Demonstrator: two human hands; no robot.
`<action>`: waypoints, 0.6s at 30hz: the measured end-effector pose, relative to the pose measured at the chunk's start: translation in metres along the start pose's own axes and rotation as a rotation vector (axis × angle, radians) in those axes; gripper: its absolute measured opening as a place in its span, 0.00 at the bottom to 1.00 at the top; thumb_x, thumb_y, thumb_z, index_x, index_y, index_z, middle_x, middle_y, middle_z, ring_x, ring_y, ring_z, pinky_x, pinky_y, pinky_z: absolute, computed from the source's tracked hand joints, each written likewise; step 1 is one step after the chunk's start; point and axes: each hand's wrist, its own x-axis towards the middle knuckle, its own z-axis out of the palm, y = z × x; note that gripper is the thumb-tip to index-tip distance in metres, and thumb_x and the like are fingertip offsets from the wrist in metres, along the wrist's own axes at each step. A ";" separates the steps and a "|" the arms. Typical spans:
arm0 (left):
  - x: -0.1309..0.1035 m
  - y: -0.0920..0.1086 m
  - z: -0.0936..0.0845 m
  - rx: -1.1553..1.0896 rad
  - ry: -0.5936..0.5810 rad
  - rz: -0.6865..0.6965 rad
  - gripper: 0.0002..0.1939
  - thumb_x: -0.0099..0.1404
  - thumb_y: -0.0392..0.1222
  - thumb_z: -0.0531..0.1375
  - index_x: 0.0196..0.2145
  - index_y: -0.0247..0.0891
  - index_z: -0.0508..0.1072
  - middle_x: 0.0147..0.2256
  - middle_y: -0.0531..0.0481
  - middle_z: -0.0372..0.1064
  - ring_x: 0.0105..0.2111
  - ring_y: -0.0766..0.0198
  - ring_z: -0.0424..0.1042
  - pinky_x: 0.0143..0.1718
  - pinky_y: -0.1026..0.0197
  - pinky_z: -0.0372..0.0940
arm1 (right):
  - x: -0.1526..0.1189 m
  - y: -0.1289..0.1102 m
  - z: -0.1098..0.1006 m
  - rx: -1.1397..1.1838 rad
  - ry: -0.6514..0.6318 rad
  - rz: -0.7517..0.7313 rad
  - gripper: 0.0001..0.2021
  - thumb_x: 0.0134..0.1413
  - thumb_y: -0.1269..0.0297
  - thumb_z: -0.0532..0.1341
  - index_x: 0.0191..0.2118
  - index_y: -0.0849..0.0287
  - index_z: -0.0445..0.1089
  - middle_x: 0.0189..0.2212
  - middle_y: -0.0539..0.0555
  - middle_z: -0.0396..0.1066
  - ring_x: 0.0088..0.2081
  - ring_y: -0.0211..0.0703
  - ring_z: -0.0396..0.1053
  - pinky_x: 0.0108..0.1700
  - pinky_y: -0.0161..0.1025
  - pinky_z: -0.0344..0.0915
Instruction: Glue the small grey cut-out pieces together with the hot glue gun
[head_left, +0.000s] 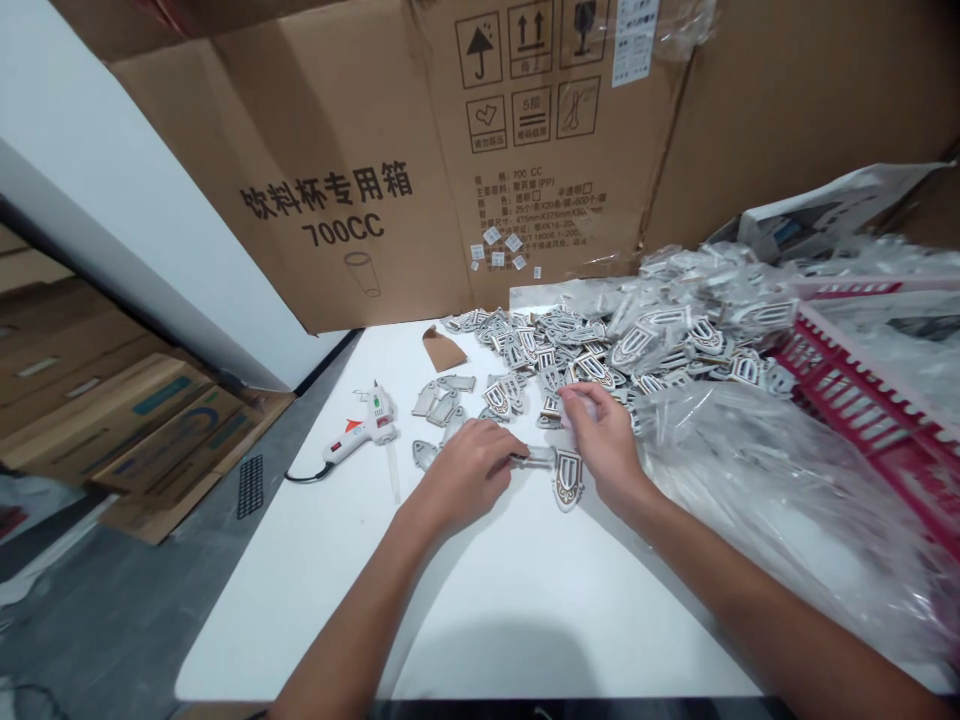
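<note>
My left hand (474, 472) is closed above the white table, fingers curled on a flat grey piece (538, 457) that sticks out to the right. Just right of that piece lies a shield-shaped plate (568, 480) with a white and brown pattern, close beside my right hand (606, 440). The fingers of my right hand are pinched together near a pale, translucent bit; what exactly they hold is unclear. Beyond both hands spreads a pile of similar shield-shaped plates (592, 345), some patterned, some plain grey. A few grey plates (444, 408) lie left of the pile.
A white glue gun (364, 430) with a cord and clear glue stick rests at left. Cardboard boxes (360, 130) wall the back. Clear plastic bags (765, 500) and a magenta basket (862, 390) crowd the right. A brown cardboard scrap (444, 350) lies on the white table (480, 610).
</note>
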 end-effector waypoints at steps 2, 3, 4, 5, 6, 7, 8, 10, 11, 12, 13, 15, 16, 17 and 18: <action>-0.001 -0.006 -0.004 0.011 -0.008 0.014 0.16 0.65 0.23 0.58 0.40 0.43 0.78 0.44 0.52 0.81 0.47 0.55 0.74 0.50 0.50 0.65 | -0.001 -0.001 0.001 0.001 -0.025 0.042 0.18 0.59 0.44 0.65 0.41 0.56 0.76 0.24 0.49 0.69 0.25 0.42 0.62 0.28 0.38 0.58; -0.001 -0.009 -0.004 0.015 -0.010 0.020 0.15 0.65 0.23 0.59 0.37 0.43 0.78 0.44 0.52 0.81 0.47 0.54 0.74 0.49 0.50 0.65 | -0.002 -0.002 0.001 0.001 -0.052 0.062 0.18 0.59 0.45 0.65 0.41 0.55 0.76 0.24 0.49 0.69 0.25 0.42 0.62 0.28 0.37 0.57; -0.002 -0.011 -0.004 0.019 -0.008 0.020 0.14 0.65 0.24 0.59 0.35 0.42 0.78 0.44 0.52 0.81 0.46 0.55 0.75 0.48 0.50 0.65 | -0.003 -0.002 0.002 -0.002 -0.092 0.075 0.18 0.59 0.45 0.66 0.41 0.55 0.76 0.24 0.49 0.69 0.26 0.42 0.62 0.28 0.37 0.57; -0.002 -0.013 -0.004 0.024 0.001 0.010 0.14 0.65 0.24 0.59 0.32 0.42 0.78 0.44 0.52 0.81 0.45 0.55 0.75 0.47 0.50 0.65 | -0.004 -0.003 0.003 -0.003 -0.136 0.082 0.17 0.59 0.45 0.66 0.41 0.55 0.76 0.24 0.49 0.69 0.26 0.42 0.63 0.27 0.37 0.57; -0.003 -0.015 -0.004 0.030 0.011 -0.006 0.14 0.64 0.23 0.59 0.31 0.41 0.77 0.44 0.52 0.81 0.43 0.56 0.75 0.46 0.51 0.65 | -0.005 -0.003 0.003 -0.003 -0.178 0.086 0.17 0.58 0.46 0.66 0.40 0.55 0.76 0.25 0.49 0.70 0.26 0.43 0.63 0.27 0.37 0.57; -0.003 -0.015 -0.003 0.034 0.019 -0.022 0.15 0.63 0.22 0.59 0.29 0.41 0.77 0.44 0.52 0.81 0.41 0.56 0.74 0.45 0.52 0.65 | -0.006 -0.003 0.004 -0.003 -0.214 0.086 0.16 0.59 0.46 0.66 0.40 0.55 0.76 0.25 0.50 0.70 0.27 0.44 0.64 0.28 0.38 0.57; -0.004 -0.014 -0.003 0.035 0.027 -0.036 0.15 0.62 0.22 0.58 0.29 0.41 0.76 0.45 0.52 0.81 0.40 0.57 0.74 0.45 0.52 0.66 | -0.007 -0.002 0.005 -0.004 -0.246 0.084 0.16 0.59 0.46 0.66 0.40 0.54 0.76 0.25 0.50 0.71 0.27 0.44 0.65 0.28 0.38 0.57; -0.004 -0.009 -0.004 0.008 0.060 -0.054 0.16 0.62 0.22 0.57 0.29 0.41 0.77 0.47 0.52 0.80 0.40 0.57 0.74 0.45 0.52 0.66 | -0.009 -0.001 0.005 -0.012 -0.292 0.075 0.15 0.60 0.47 0.66 0.41 0.54 0.76 0.26 0.50 0.72 0.28 0.45 0.66 0.28 0.38 0.58; -0.004 -0.005 -0.005 -0.030 0.086 -0.061 0.16 0.63 0.23 0.57 0.31 0.42 0.77 0.48 0.51 0.79 0.42 0.57 0.75 0.46 0.52 0.66 | -0.009 -0.001 0.005 -0.015 -0.311 0.069 0.15 0.60 0.47 0.66 0.41 0.54 0.76 0.27 0.51 0.73 0.28 0.45 0.67 0.28 0.38 0.58; -0.003 0.000 -0.006 -0.084 0.117 -0.075 0.15 0.65 0.25 0.57 0.34 0.42 0.78 0.49 0.50 0.78 0.44 0.57 0.75 0.48 0.52 0.67 | -0.010 -0.001 0.005 -0.016 -0.331 0.064 0.15 0.61 0.48 0.65 0.41 0.54 0.76 0.28 0.51 0.74 0.29 0.45 0.68 0.29 0.38 0.59; -0.002 0.006 -0.007 -0.146 0.153 -0.098 0.13 0.67 0.27 0.58 0.36 0.42 0.79 0.49 0.49 0.78 0.46 0.57 0.75 0.49 0.53 0.67 | -0.010 -0.001 0.005 -0.013 -0.351 0.057 0.15 0.62 0.48 0.65 0.42 0.55 0.75 0.30 0.52 0.75 0.30 0.46 0.68 0.29 0.38 0.60; 0.002 0.016 -0.009 -0.273 0.197 -0.172 0.06 0.70 0.36 0.61 0.39 0.42 0.79 0.45 0.48 0.78 0.45 0.57 0.75 0.48 0.54 0.67 | -0.012 -0.003 0.005 -0.004 -0.392 0.034 0.14 0.63 0.49 0.65 0.42 0.55 0.75 0.34 0.53 0.76 0.33 0.46 0.70 0.31 0.38 0.62; 0.004 0.020 -0.010 -0.328 0.202 -0.223 0.05 0.71 0.40 0.62 0.38 0.42 0.79 0.42 0.48 0.78 0.42 0.58 0.75 0.46 0.55 0.67 | -0.013 -0.005 0.005 -0.002 -0.414 0.019 0.13 0.64 0.50 0.65 0.43 0.55 0.75 0.35 0.53 0.77 0.34 0.45 0.71 0.33 0.38 0.63; 0.005 0.022 -0.010 -0.377 0.200 -0.279 0.07 0.72 0.44 0.63 0.36 0.41 0.78 0.38 0.49 0.78 0.39 0.59 0.74 0.43 0.56 0.67 | -0.013 -0.007 0.004 -0.003 -0.435 0.005 0.13 0.64 0.50 0.65 0.43 0.54 0.75 0.37 0.52 0.77 0.35 0.45 0.72 0.35 0.38 0.64; 0.006 0.024 -0.010 -0.421 0.193 -0.333 0.10 0.72 0.47 0.64 0.35 0.40 0.78 0.35 0.49 0.78 0.35 0.60 0.73 0.40 0.57 0.66 | -0.014 -0.009 0.004 -0.006 -0.452 -0.005 0.13 0.64 0.51 0.65 0.44 0.54 0.75 0.37 0.52 0.77 0.36 0.45 0.72 0.36 0.38 0.65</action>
